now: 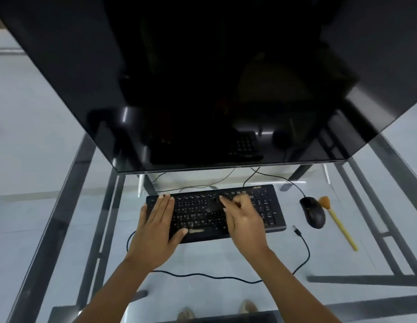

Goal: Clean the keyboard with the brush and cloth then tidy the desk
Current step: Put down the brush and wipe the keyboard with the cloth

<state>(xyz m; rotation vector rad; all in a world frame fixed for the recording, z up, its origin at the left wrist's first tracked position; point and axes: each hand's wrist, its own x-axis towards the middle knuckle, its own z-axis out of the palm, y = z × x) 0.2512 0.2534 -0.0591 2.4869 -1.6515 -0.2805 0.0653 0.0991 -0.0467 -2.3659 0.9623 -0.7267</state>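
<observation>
A black keyboard (265, 206) lies on the glass desk (226, 259) below the monitor. My left hand (156, 229) rests flat on the keyboard's left end, fingers apart. My right hand (242, 217) is over the middle keys, holding a dark cloth (213, 206) against them; the hand is blurred. A yellow-handled brush (338, 222) with orange bristles lies on the desk to the right of the mouse, untouched.
A large dark monitor (214, 78) looms over the desk's back. A black mouse (313, 212) sits right of the keyboard. An unplugged black cable (303, 248) loops along the front of the desk. Feet show through the glass below.
</observation>
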